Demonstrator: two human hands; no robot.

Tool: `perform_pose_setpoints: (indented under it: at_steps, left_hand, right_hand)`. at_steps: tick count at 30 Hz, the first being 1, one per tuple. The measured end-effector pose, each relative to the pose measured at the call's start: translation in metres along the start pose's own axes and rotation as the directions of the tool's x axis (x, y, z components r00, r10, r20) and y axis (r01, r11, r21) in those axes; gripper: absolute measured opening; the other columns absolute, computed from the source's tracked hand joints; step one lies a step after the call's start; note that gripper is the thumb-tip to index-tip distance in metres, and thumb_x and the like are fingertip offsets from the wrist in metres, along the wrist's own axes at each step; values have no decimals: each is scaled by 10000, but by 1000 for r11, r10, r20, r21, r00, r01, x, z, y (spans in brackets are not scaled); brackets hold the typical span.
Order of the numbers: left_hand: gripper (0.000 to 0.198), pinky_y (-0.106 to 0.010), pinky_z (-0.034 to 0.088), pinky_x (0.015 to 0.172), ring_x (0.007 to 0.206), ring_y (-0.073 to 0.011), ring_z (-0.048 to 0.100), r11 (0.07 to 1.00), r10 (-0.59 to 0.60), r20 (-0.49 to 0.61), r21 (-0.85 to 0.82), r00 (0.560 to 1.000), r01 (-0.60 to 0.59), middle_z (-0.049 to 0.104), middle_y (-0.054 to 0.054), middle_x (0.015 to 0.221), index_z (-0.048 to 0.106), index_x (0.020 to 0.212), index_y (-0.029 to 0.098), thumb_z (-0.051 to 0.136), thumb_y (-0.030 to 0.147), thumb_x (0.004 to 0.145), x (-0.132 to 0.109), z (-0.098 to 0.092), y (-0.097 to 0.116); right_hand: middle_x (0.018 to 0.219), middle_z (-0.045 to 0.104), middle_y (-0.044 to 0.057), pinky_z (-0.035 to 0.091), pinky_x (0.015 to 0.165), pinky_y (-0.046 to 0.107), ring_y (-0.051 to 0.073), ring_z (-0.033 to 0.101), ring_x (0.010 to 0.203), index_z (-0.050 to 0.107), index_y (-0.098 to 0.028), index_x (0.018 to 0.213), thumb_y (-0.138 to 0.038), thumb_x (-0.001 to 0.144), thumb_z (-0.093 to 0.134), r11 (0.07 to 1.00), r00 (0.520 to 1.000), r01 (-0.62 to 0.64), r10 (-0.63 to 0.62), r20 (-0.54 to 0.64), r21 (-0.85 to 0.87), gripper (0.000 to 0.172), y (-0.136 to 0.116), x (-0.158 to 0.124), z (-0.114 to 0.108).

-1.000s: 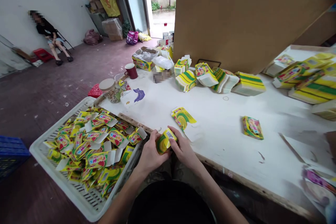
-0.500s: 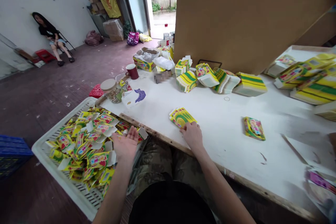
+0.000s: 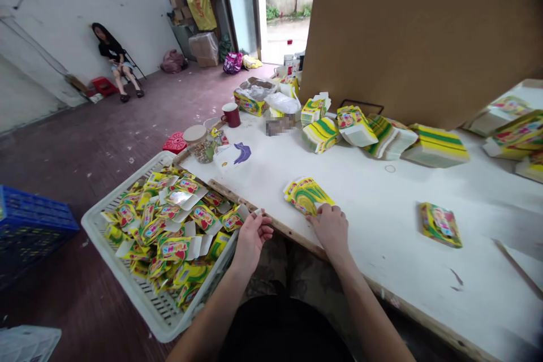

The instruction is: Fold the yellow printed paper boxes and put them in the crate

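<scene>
A fanned stack of flat yellow-and-green cartons (image 3: 306, 191) lies on the white table. My right hand (image 3: 333, 229) rests at its near right end, thumb and fingers closed on the cartons' edge. At the table's front edge, my left hand (image 3: 251, 235) hovers beside the basket, fingers loosely curled and apart, no carton in it. Something white covers one of its fingertips. Left of it, a white plastic basket (image 3: 114, 271) is heaped with opened-out small cartons (image 3: 176, 249), some with white flaps up. A single carton pack (image 3: 440, 224) sits further right on the table.
Stacks of flat cartons (image 3: 436, 146) line the table's back, before a large brown cardboard sheet (image 3: 407, 39). A lidded jar (image 3: 199, 144), a tissue pack (image 3: 232, 157) and a red mug (image 3: 231, 116) stand at the left. A blue crate (image 3: 36, 232) is on the floor; a person (image 3: 112, 56) sits by the wall.
My left hand has moved right, away from over the basket to the table edge, turning from palm up to loosely curled. My right hand stays at the fanned cartons. The view has shifted left.
</scene>
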State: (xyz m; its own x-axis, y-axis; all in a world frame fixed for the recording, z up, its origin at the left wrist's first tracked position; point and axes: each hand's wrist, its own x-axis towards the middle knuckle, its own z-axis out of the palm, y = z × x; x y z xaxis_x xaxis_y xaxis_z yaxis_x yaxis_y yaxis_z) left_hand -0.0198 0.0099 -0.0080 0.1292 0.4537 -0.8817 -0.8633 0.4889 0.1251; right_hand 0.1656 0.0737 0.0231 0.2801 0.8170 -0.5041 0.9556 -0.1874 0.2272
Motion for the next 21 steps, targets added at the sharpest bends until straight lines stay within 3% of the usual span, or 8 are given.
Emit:
perform_pose_setpoints:
  at_steps: [7,11,14,17,21]
  left_hand:
    - [450,-175,468,546,590,-80,607,994,-39,68,104,997,32,679,-30,788,614,1010,135,789,403,693,-8,-6,-15]
    - [512,-258,519,643,766,-172,672,989,-59,202,145,978,30,697,-114,940,630,1061,111,804,415,687,-12,2,-23]
    - [541,-338,522,830,999,-235,642,995,22,268,89,963,-47,677,-106,1066,642,1047,156,829,454,636,-9,17,-25]
    - [536,-363,491,904,1042,-250,612,992,126,263,-2,957,-130,680,-82,980,648,927,178,783,592,613,-5,35,-24]
    - [573,-388,499,857,913,-246,632,979,199,204,-89,959,-184,653,-77,859,618,855,177,628,722,677,-2,50,-17]
  right_hand:
    - [911,658,113,428,728,337,272,619,862,512,-171,939,-182,796,600,971,997,67,-72,12,229,168,3,0,3]
    - [795,639,37,446,678,307,210,604,740,485,-215,804,-242,801,559,903,984,163,-176,-5,397,79,-3,-12,-9]
    - [647,564,-25,428,594,262,161,541,620,457,-226,689,-236,768,573,789,939,268,-343,35,553,141,-13,-26,-20]
    - [639,517,-33,386,563,253,145,477,600,450,-218,662,-193,741,588,619,870,272,-485,87,736,161,-24,-40,-25]
    - [687,525,-34,378,570,251,135,466,610,493,-209,721,-180,739,621,479,889,139,-447,104,867,133,-33,-55,-24]
